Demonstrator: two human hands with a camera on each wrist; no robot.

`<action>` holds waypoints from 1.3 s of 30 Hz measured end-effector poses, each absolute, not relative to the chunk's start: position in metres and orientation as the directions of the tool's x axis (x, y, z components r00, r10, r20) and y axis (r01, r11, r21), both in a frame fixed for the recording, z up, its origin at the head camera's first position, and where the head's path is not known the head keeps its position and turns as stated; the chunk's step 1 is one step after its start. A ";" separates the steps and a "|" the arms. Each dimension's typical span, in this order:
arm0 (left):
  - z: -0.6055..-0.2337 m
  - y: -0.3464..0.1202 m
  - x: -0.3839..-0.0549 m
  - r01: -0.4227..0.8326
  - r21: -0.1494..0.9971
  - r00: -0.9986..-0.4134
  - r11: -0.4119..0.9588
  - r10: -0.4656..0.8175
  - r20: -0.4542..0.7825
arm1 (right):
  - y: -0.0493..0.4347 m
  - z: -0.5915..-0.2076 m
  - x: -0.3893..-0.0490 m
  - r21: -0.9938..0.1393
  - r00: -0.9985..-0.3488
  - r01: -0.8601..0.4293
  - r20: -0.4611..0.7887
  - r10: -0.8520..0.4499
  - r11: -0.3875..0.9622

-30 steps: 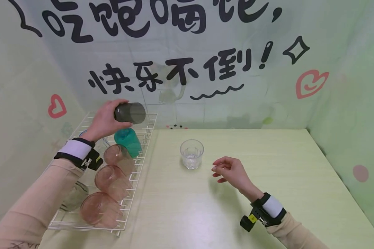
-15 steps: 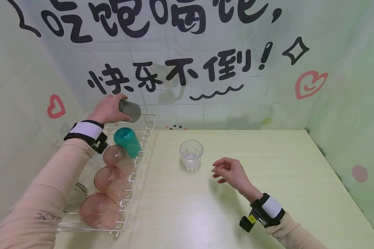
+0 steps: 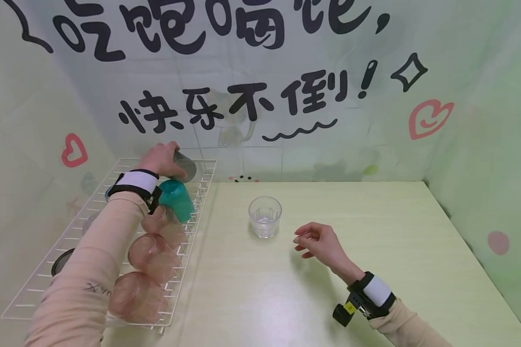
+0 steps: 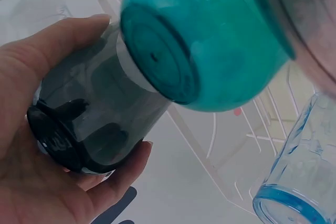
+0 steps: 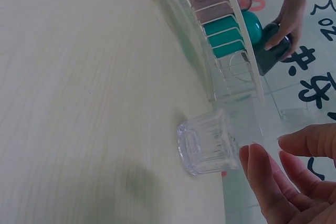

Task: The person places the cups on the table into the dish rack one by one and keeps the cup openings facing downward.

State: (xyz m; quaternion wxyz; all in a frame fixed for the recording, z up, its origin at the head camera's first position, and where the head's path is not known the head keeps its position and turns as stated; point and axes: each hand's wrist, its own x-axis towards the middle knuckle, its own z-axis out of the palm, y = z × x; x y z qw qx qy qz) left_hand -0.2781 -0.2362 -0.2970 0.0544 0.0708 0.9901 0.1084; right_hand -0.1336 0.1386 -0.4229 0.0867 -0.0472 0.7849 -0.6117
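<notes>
My left hand (image 3: 159,160) holds a dark grey tinted glass (image 3: 185,167) over the far end of the white wire rack (image 3: 208,161). In the left wrist view, fingers and thumb wrap around this grey glass (image 4: 105,103), its dark base toward the palm. Right beside it is a teal glass (image 4: 210,40), base up in the rack; whether the two touch, I cannot tell. On the table, a clear glass (image 3: 265,217) stands upright. My right hand (image 3: 323,243) hovers to its right with loosely bent fingers and nothing in them; the right wrist view shows a gap between fingertips and clear glass (image 5: 205,142).
Three pink glasses (image 3: 152,255) lean in a row along the rack's right side. A dark-rimmed glass (image 3: 62,261) is partly hidden under the left sleeve. A clear glass with a blue base (image 4: 294,203) shows in the left wrist view. Printed cloth walls enclose the table (image 3: 373,217).
My left hand has carried the grey glass from above the rack's left part rightward and lower, toward the far end behind the teal glass. The right hand and the clear glass have stayed put.
</notes>
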 end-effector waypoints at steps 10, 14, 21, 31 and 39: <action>-0.304 -0.233 -0.281 0.066 0.185 -0.983 0.980 0.096 -0.155 | 0.138 -0.422 -0.132 -0.969 -0.976 0.025 -0.077 -0.203 0.246; -0.309 -0.233 -0.283 0.062 0.166 -0.985 0.984 0.088 -0.152 | 0.137 -0.422 -0.132 -0.970 -0.976 0.032 -0.083 -0.202 0.243; -0.313 -0.230 -0.286 0.052 0.143 -0.983 0.988 0.076 -0.166 | 0.137 -0.422 -0.132 -0.970 -0.974 0.025 -0.079 -0.214 0.242; -0.314 -0.230 -0.286 0.095 0.139 -0.971 0.986 0.123 -0.205 | 0.138 -0.423 -0.131 -0.971 -0.972 0.035 -0.088 -0.219 0.237; -0.310 -0.229 -0.286 0.127 0.157 -0.962 0.979 0.160 -0.222 | 0.140 -0.424 -0.131 -0.972 -0.971 0.041 -0.094 -0.221 0.233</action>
